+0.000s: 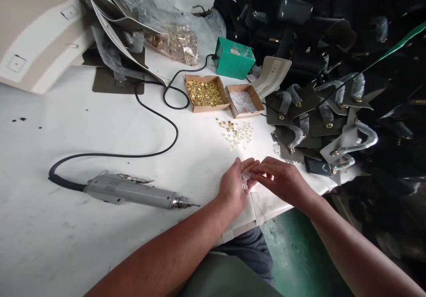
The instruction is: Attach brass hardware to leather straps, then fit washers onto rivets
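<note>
Near the table's front edge, my left hand [234, 188] is turned palm up and cupped around a small heap of clear plastic washers [245, 180]. The fingertips of my right hand [279, 177] pinch together over that palm, touching the heap; what sits between them is too small to make out. Just beyond both hands, loose gold-coloured fittings [229, 124] and pale little rings [244, 132] lie scattered on the white tabletop. A grey electric screwdriver [133, 191] rests to the left, its bit pointing toward my left forearm.
One cardboard tray [209, 108] holds gold parts; another cardboard tray [246, 114] holds clear pieces. Behind them stand a green box [234, 58] and a plastic bag of metal parts [179, 44]. A black cable [133, 156] loops across the table. Dark bag pieces with wrapped handles [329, 115] crowd the right.
</note>
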`<state>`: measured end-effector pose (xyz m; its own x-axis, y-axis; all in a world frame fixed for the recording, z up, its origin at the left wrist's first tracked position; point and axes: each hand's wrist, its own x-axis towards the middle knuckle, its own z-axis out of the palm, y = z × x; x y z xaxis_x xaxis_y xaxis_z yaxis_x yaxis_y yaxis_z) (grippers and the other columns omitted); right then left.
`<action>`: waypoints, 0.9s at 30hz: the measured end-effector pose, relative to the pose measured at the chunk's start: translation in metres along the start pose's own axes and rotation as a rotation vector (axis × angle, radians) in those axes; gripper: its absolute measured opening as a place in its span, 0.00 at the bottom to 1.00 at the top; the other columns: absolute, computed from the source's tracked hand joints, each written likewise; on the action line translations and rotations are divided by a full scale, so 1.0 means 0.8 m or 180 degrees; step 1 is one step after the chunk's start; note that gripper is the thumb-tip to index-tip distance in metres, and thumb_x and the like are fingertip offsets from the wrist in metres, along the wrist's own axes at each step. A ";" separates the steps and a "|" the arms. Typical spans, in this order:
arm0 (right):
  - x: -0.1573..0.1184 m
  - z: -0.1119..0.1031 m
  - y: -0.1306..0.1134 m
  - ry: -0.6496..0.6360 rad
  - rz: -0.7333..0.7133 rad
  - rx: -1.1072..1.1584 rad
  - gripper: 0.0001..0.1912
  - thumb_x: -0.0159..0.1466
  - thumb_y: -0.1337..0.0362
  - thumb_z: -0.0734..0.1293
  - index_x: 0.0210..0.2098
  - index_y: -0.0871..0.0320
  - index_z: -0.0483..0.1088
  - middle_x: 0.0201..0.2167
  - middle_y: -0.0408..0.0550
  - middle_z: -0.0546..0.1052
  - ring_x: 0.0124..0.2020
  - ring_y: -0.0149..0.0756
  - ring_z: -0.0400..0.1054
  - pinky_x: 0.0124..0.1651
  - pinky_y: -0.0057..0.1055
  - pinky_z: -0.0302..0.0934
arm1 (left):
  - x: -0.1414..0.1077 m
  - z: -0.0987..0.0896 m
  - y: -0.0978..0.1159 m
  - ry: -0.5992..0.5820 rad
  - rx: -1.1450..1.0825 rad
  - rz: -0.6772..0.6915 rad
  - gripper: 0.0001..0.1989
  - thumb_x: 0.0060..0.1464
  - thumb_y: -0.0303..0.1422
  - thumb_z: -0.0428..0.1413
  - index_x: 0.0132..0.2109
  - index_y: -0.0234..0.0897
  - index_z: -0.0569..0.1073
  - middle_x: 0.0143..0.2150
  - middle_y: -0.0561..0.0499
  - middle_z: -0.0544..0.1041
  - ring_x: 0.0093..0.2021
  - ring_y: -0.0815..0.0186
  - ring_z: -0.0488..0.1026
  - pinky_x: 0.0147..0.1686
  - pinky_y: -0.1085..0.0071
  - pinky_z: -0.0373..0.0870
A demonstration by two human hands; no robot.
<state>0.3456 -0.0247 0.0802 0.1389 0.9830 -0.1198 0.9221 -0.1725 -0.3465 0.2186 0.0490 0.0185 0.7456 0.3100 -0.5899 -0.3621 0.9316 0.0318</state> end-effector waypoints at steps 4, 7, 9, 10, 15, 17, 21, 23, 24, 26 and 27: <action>0.000 0.002 -0.002 -0.0046 0.0180 -0.0348 0.08 0.68 0.59 0.67 0.36 0.50 0.79 0.30 0.43 0.77 0.30 0.32 0.69 0.35 0.30 0.58 | 0.001 -0.001 -0.001 0.0010 -0.0043 0.0006 0.19 0.67 0.39 0.49 0.45 0.27 0.78 0.52 0.34 0.80 0.48 0.58 0.79 0.48 0.65 0.76; 0.005 0.000 -0.004 -0.0195 0.0294 -0.0381 0.06 0.66 0.60 0.67 0.34 0.50 0.77 0.31 0.42 0.77 0.30 0.32 0.70 0.34 0.30 0.56 | 0.002 -0.002 -0.003 0.0019 0.0001 0.0032 0.19 0.67 0.39 0.50 0.45 0.27 0.79 0.49 0.35 0.80 0.45 0.58 0.79 0.48 0.63 0.76; 0.009 -0.001 -0.006 -0.0292 0.0361 -0.0335 0.06 0.65 0.61 0.67 0.33 0.51 0.76 0.31 0.42 0.77 0.29 0.32 0.70 0.33 0.30 0.56 | 0.002 -0.003 -0.004 0.0053 0.0025 0.0057 0.19 0.66 0.39 0.50 0.44 0.27 0.79 0.47 0.37 0.81 0.45 0.58 0.79 0.49 0.63 0.75; 0.011 -0.002 -0.006 -0.0324 0.0378 -0.0282 0.05 0.64 0.61 0.67 0.32 0.51 0.75 0.30 0.42 0.77 0.29 0.32 0.69 0.33 0.30 0.56 | 0.002 -0.003 -0.004 0.0082 0.0044 0.0055 0.19 0.66 0.39 0.50 0.44 0.27 0.79 0.46 0.37 0.81 0.45 0.58 0.79 0.49 0.63 0.75; 0.022 -0.011 -0.009 -0.0538 0.0593 0.0227 0.05 0.62 0.62 0.67 0.34 0.51 0.76 0.28 0.40 0.76 0.28 0.32 0.68 0.32 0.29 0.58 | 0.002 -0.003 -0.003 0.0055 0.0067 0.0047 0.19 0.66 0.39 0.49 0.44 0.29 0.79 0.46 0.38 0.81 0.48 0.56 0.78 0.53 0.60 0.73; 0.028 -0.017 -0.010 -0.0587 0.0773 0.0275 0.05 0.62 0.61 0.67 0.33 0.51 0.76 0.27 0.40 0.76 0.27 0.32 0.68 0.31 0.29 0.58 | 0.002 -0.003 -0.003 -0.0033 0.0045 0.0064 0.19 0.67 0.39 0.48 0.44 0.29 0.79 0.48 0.38 0.80 0.50 0.55 0.77 0.54 0.59 0.73; 0.045 -0.025 -0.005 -0.0617 0.0952 0.0374 0.08 0.63 0.57 0.67 0.31 0.53 0.75 0.25 0.41 0.76 0.27 0.33 0.67 0.31 0.30 0.57 | 0.002 -0.002 -0.002 -0.0039 0.0062 0.0061 0.21 0.68 0.40 0.47 0.44 0.30 0.79 0.47 0.39 0.80 0.47 0.59 0.77 0.54 0.61 0.72; 0.059 -0.024 0.002 -0.0502 0.0962 0.0564 0.09 0.63 0.56 0.67 0.31 0.54 0.75 0.25 0.41 0.76 0.28 0.33 0.67 0.31 0.29 0.58 | 0.001 -0.001 -0.001 -0.0055 0.0113 0.0015 0.22 0.68 0.41 0.47 0.44 0.29 0.79 0.46 0.38 0.80 0.46 0.59 0.78 0.53 0.61 0.72; 0.068 -0.023 0.007 -0.0382 0.0961 0.0651 0.10 0.62 0.56 0.67 0.31 0.54 0.75 0.26 0.41 0.76 0.28 0.33 0.67 0.31 0.29 0.58 | 0.001 -0.001 0.000 -0.0057 0.0144 -0.0014 0.22 0.68 0.41 0.47 0.44 0.28 0.79 0.48 0.37 0.80 0.46 0.58 0.79 0.53 0.62 0.72; 0.090 -0.019 0.016 -0.0085 0.0976 0.0768 0.11 0.62 0.55 0.67 0.32 0.55 0.75 0.27 0.41 0.76 0.28 0.32 0.67 0.31 0.28 0.57 | 0.000 -0.001 0.001 -0.0038 0.0167 -0.0068 0.22 0.67 0.41 0.48 0.45 0.28 0.78 0.50 0.35 0.80 0.47 0.56 0.79 0.52 0.62 0.72; 0.102 -0.016 0.021 0.0051 0.0989 0.0795 0.12 0.62 0.54 0.67 0.33 0.56 0.75 0.27 0.41 0.76 0.28 0.32 0.66 0.31 0.29 0.57 | 0.000 -0.001 0.002 -0.0022 0.0157 -0.0080 0.21 0.67 0.41 0.48 0.46 0.28 0.78 0.52 0.34 0.80 0.47 0.56 0.80 0.51 0.62 0.73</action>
<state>0.3770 0.0536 0.0762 0.4049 0.8821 -0.2409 0.7192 -0.4699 -0.5118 0.2175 0.0501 0.0183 0.7582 0.2874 -0.5853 -0.3153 0.9473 0.0567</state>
